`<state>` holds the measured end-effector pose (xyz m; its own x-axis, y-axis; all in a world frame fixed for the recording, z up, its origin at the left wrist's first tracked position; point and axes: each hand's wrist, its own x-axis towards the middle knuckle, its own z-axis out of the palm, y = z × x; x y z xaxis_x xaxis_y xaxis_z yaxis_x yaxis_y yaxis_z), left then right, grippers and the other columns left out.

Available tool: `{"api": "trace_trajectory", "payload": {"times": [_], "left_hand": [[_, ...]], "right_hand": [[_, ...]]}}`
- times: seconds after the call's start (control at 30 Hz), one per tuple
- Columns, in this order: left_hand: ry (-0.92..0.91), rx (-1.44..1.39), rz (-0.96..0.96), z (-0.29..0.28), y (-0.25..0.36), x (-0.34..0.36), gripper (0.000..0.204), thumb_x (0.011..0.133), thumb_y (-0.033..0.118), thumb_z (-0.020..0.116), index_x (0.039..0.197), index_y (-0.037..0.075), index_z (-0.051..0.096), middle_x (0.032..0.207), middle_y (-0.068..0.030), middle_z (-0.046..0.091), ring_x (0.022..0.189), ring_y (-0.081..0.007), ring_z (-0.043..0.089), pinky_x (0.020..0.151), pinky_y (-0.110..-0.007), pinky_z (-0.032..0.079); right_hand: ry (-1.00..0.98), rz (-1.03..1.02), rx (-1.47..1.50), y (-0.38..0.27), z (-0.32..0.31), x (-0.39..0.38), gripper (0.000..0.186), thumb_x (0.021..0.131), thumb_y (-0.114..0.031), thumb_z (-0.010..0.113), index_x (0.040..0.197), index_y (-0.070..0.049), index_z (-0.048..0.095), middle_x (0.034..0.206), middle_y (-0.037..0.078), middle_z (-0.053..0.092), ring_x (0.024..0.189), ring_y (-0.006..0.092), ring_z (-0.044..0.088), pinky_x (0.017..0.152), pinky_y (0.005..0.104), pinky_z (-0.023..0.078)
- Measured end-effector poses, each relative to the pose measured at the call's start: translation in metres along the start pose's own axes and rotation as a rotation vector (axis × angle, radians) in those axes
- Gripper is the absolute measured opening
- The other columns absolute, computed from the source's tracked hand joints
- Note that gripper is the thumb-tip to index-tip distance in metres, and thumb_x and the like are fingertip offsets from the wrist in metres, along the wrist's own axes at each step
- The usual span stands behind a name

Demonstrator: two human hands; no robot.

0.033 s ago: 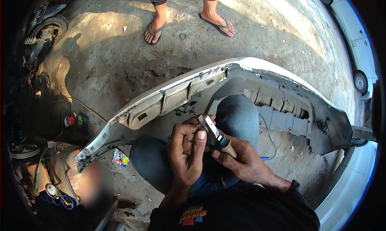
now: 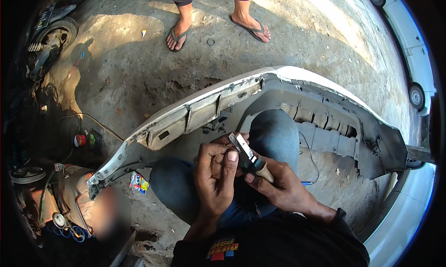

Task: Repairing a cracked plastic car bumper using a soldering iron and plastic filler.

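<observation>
Between my knees, my right hand (image 2: 283, 185) is closed around a small hand tool with a pale, rounded handle (image 2: 264, 172). Its dark middle leads to a flat, shiny metal end (image 2: 243, 146) that points up and left; the frames do not show what kind of tool it is. Close against that metal end, my left hand (image 2: 214, 178) has its thumb and forefinger pressed together. Whatever they hold is hidden or too small to name. Around my knees curves a car bumper (image 2: 204, 106), inner side toward me, with torn edges and pale brackets.
Beyond the bumper a person stands in flip-flops (image 2: 251, 28). A motorcycle wheel (image 2: 60, 32) is at the far left, below it a rusty compressor tank (image 2: 74, 192) with a gauge and hoses. A colourful packet (image 2: 139, 182) lies by my left knee. White vehicles (image 2: 420, 58) line the right.
</observation>
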<state>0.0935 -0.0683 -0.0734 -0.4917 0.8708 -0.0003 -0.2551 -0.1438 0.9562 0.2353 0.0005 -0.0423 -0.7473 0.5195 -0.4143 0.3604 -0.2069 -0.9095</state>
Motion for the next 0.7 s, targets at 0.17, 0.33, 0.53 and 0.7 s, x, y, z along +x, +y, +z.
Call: {"api": "trace_trajectory", "payload": {"times": [0.17, 0.33, 0.53, 0.7], "left_hand": [[-0.004, 0.035, 0.024, -0.0002, -0.0035, 0.0042, 0.010, 0.099, 0.007, 0.045, 0.103, -0.001, 0.040, 0.108, -0.0263, 0.061, 0.095, -0.0259, 0.064, 0.089, -0.039, 0.051], [0.015, -0.014, -0.013, 0.0025, -0.0019, 0.0037, 0.010, 0.100, 0.007, 0.044, 0.103, -0.001, 0.039, 0.106, -0.0261, 0.061, 0.091, -0.0259, 0.065, 0.085, -0.038, 0.053], [-0.011, -0.066, -0.012, -0.0020, -0.0039, 0.0032, 0.011, 0.100, 0.006, 0.046, 0.105, -0.003, 0.041, 0.111, -0.0259, 0.059, 0.096, -0.0248, 0.065, 0.086, -0.036, 0.053], [-0.019, -0.003, -0.008, 0.0014, -0.0047, 0.0015, 0.007, 0.100, 0.004, 0.042, 0.104, -0.001, 0.038, 0.107, -0.0252, 0.060, 0.090, -0.0257, 0.066, 0.083, -0.037, 0.054]], "right_hand": [[-0.025, 0.004, -0.115, 0.0033, -0.0069, 0.0001, 0.048, 0.096, -0.024, 0.060, 0.131, 0.006, 0.050, 0.076, 0.015, 0.063, 0.068, 0.0156, 0.059, 0.063, 0.0336, 0.048], [0.031, -0.028, -0.060, 0.0083, -0.0025, 0.0004, 0.048, 0.096, -0.026, 0.061, 0.127, 0.009, 0.051, 0.071, 0.014, 0.060, 0.062, 0.0174, 0.056, 0.058, 0.0357, 0.046], [0.026, -0.031, -0.081, 0.0074, -0.0028, 0.0010, 0.048, 0.095, -0.028, 0.061, 0.123, 0.011, 0.052, 0.071, 0.015, 0.059, 0.061, 0.0208, 0.056, 0.059, 0.0368, 0.046], [0.020, -0.004, -0.129, 0.0066, -0.0048, -0.0013, 0.047, 0.095, -0.029, 0.062, 0.118, 0.011, 0.054, 0.072, 0.017, 0.059, 0.063, 0.0251, 0.058, 0.060, 0.0382, 0.046]]}}
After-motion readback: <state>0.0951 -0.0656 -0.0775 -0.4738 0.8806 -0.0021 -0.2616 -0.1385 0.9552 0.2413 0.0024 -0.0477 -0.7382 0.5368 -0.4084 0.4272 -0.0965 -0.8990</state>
